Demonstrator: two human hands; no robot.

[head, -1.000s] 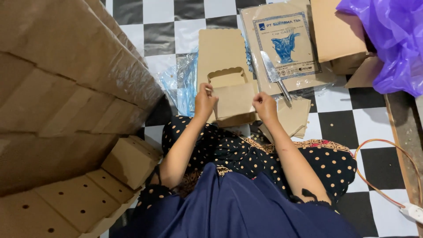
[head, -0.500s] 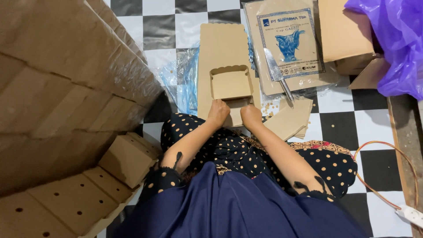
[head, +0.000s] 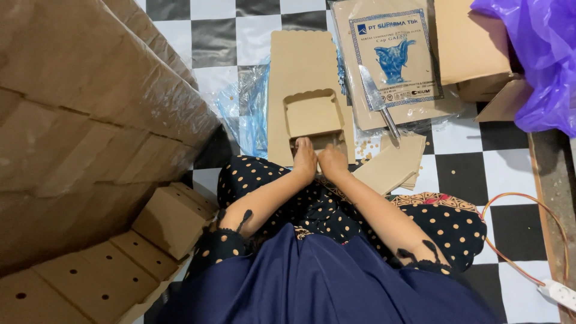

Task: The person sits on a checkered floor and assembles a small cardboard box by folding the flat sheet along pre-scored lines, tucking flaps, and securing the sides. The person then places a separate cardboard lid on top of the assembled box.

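Observation:
A half-folded small brown cardboard box (head: 313,115) lies on a flat cardboard sheet (head: 300,60) on the checkered floor in front of my knees. My left hand (head: 305,161) and my right hand (head: 333,162) sit side by side at the box's near edge, fingers pressed down on its front flap. Both wrists rest over my dotted dark skirt.
A knife (head: 378,101) lies on a plastic-wrapped pack of brown paper (head: 393,60). Flat cardboard pieces (head: 393,165) lie right of my hands. Folded boxes (head: 171,219) and a tall cardboard stack (head: 78,108) fill the left. A purple bag (head: 534,54) and a cable (head: 528,240) are at the right.
My hands came down from the raised box and drew together at its near edge. The box now lies low on the sheet, no longer lifted.

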